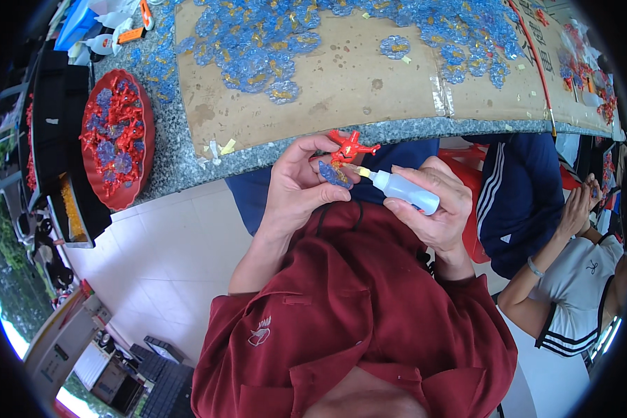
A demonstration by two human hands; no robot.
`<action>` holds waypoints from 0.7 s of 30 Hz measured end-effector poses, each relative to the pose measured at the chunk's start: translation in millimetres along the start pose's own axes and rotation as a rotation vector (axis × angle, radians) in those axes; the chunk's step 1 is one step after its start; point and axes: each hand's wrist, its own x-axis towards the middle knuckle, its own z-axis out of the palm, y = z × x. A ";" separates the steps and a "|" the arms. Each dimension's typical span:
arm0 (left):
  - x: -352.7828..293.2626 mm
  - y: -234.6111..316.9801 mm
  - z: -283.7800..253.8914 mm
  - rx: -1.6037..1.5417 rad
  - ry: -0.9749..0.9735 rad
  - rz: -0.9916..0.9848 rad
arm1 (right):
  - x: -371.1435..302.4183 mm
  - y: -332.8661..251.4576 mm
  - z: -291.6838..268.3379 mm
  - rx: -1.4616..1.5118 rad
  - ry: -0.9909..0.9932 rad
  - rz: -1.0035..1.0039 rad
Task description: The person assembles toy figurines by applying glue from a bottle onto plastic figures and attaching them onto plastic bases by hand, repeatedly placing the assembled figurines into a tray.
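My left hand (296, 184) pinches a small blue flower-shaped plastic piece (334, 174) together with a red branching plastic piece (350, 146), held just below the table edge. My right hand (435, 205) grips a small white squeeze bottle (405, 190); its yellowish nozzle tip touches the blue piece. Both hands are close together above my red shirt.
A cardboard sheet (341, 83) on the speckled stone table (181, 167) carries several blue flower pieces (258, 49). A red bowl (117, 139) of red and blue parts sits at the left edge. Another person's arm and hands (571, 216) are at the right.
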 end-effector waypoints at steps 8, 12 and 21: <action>0.0 -0.3 0.4 -0.011 0.002 -0.001 | -1.0 -0.1 1.9 0.014 -0.003 0.038; -1.8 -0.5 -1.7 -0.014 -0.005 -0.013 | -1.5 -1.5 1.1 0.004 -0.010 0.040; -2.5 -1.1 -6.1 -0.068 -0.016 0.002 | 5.3 -1.8 -3.1 0.122 0.132 0.192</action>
